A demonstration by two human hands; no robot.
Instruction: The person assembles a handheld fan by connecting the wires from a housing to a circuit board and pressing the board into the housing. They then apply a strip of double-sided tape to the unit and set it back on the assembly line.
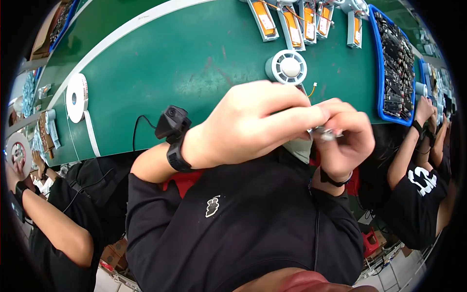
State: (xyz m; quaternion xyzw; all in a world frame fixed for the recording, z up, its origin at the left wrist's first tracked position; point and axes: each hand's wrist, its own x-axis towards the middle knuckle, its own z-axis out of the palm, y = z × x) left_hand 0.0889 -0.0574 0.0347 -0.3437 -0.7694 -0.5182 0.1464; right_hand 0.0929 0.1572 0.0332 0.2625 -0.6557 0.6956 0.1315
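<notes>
My left hand (258, 127) reaches across from the left, its fingers closed in a pinch near the table's front edge. What lies between those fingertips is hidden. Against them is my right hand (348, 138), curled and partly blurred, with a small shiny part (329, 133) in its fingers. Just beyond the hands is a pale blue handheld fan (287, 67) with a round grille. Its lower body goes out of sight behind my left hand. A pale rounded end (298, 149) shows below the fingers. Beside the fan, a short wire with a white connector (314, 85) sticks up.
Several opened fan bodies with orange batteries (293, 27) lie at the back of the green table (160, 73). A blue tray (382, 109) of dark circuit boards stands at right. A white tape roll (77, 98) is at left. Other people work on both sides.
</notes>
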